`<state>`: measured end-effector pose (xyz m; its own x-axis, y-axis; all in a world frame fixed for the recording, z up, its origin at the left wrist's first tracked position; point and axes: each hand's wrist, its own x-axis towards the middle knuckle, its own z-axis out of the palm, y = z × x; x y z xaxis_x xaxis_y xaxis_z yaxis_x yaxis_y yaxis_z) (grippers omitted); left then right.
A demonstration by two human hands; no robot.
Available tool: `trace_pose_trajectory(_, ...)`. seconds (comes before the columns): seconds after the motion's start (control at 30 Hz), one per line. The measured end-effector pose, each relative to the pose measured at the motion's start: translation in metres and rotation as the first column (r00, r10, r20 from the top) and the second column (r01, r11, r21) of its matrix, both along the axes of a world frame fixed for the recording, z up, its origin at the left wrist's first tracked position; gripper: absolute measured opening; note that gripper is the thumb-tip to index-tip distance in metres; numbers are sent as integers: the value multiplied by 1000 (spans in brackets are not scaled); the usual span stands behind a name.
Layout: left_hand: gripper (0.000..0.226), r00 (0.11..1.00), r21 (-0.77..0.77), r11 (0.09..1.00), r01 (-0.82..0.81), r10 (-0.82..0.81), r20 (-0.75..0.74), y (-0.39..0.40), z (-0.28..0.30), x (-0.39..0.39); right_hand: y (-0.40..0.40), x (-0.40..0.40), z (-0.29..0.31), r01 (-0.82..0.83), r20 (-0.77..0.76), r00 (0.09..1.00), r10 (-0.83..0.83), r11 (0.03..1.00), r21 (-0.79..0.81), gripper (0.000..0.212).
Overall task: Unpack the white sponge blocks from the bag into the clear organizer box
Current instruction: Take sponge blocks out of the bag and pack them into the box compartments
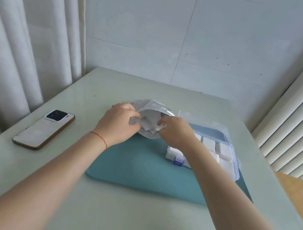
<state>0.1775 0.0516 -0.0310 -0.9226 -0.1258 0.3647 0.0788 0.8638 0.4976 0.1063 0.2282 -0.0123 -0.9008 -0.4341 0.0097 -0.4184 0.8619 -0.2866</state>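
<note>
Table | left hand fingers curled gripping bag mouth | right hand fingers pinching sponge block

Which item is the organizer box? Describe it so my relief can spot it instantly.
Start at the teal mat on the pale green table. On the mat's right side, just right of the right hand, sits the clear organizer box, lid open. Unlike the crinkled bag beside it, it is rigid, with a blue latch and white sponge blocks inside.
</note>
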Motion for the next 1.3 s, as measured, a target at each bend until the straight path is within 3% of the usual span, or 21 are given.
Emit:
trace_pose_trajectory(0.1,51,999,73,997,23,-20,-40,2,0,-1,-14,-3,-10,71,-134,990,-50,985,160,28)
trace_pose_trajectory(0.23,34,995,119,992,49,-38,-91,3,-2,-5,-29,-7,-13,121,-183,981,-70,951,285,27)
trace_pose_trajectory(0.33,34,993,143,988,55,-39,-108,1,-4,-8,-34,-9,-12,123,-237,971,-43,934,336,26)
trace_pose_trajectory(0.5,34,994,142,988,62,-48,-100,1,-8,-11,-30,-13,-14,144,-281,958,-52,937,319,20)
trace_pose_trajectory(0.63,33,994,161,985,58,-42,-101,4,-8,-12,-30,-20,-19,170,-235,966,-107,949,266,18)
trace_pose_trajectory(0.9,34,996,184,982,48,-33,-81,7,-10,-12,-40,-26,-22,186,-157,977,-143,933,309,4)
trace_pose_trajectory(0.97,34,996,182,982,50,-36,-81,8,-11,-12,-42,-26,-22,181,-133,980,-146,933,312,15)
trace_pose_trajectory(1.1,34,996,195,979,50,-35,-79,9,-10,-12,-42,-28,-20,182,-88,983,-163,939,293,11)
trace_pose_trajectory(1.3,35,997,200,979,49,-35,-74,9,-9,-13,-36,-26,-18,186,-119,980,-156,934,305,23)
